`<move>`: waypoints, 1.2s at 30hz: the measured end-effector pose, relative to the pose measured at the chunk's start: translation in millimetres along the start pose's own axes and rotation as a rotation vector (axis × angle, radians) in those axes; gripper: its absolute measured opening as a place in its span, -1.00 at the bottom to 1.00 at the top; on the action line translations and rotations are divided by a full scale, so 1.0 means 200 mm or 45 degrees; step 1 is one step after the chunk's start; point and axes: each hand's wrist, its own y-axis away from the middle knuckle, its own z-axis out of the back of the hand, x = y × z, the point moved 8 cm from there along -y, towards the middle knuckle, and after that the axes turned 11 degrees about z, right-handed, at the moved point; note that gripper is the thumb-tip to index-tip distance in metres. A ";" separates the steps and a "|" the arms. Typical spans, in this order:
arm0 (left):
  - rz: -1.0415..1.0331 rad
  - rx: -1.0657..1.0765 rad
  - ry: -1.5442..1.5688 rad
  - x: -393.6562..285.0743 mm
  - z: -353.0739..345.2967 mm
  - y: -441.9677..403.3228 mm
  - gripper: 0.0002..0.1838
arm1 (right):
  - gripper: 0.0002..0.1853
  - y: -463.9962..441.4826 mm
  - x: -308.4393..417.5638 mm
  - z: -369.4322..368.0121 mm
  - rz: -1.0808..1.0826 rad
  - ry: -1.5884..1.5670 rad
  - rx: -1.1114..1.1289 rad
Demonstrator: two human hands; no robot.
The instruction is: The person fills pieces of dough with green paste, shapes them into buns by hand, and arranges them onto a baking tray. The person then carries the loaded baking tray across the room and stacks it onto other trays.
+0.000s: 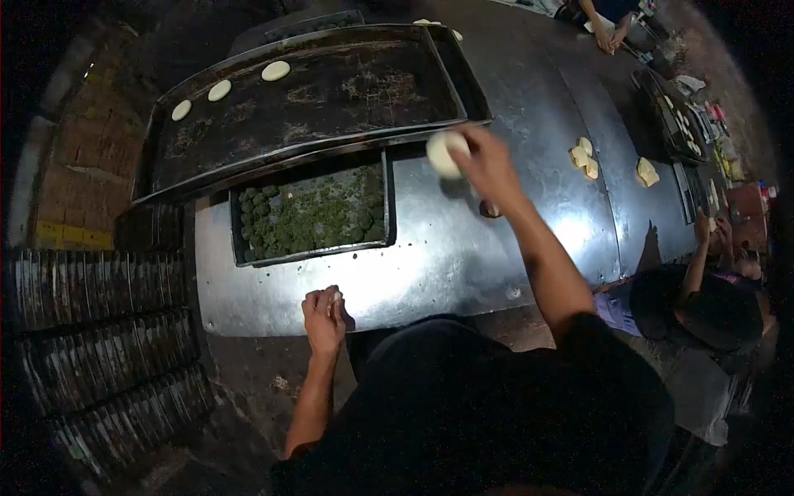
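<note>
A pale flat dough round, slightly blurred, is held in my right hand above the metal table, just off the right corner of the large dark tray. Three similar dough rounds lie along that tray's left and far side. My left hand is at the table's near edge with its fingers curled together; a small pale bit shows at the fingertips, too small to name. Between the tray and my left hand sits a smaller tray with green crumbly filling and several green balls.
Dough pieces and another dough piece lie on the metal table to the right. A co-worker sits at the right edge; another person's hands show at the far right. Stacked dark trays stand at the left.
</note>
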 end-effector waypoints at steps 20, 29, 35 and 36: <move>-0.374 -0.060 1.393 -1.61 0.30 -0.04 -0.57 | -0.61 0.18 0.78 0.26 0.306 -0.424 -0.737; 0.645 0.507 1.885 -0.52 0.04 -0.12 -0.53 | -0.66 0.45 0.87 -0.30 0.772 -0.240 0.017; 1.032 0.288 1.616 -0.01 0.05 0.13 -0.56 | -0.72 0.17 0.36 -1.05 0.558 0.331 0.958; 1.021 0.369 1.882 0.06 0.01 0.08 -0.51 | -0.73 0.13 0.31 -1.14 0.702 0.750 1.051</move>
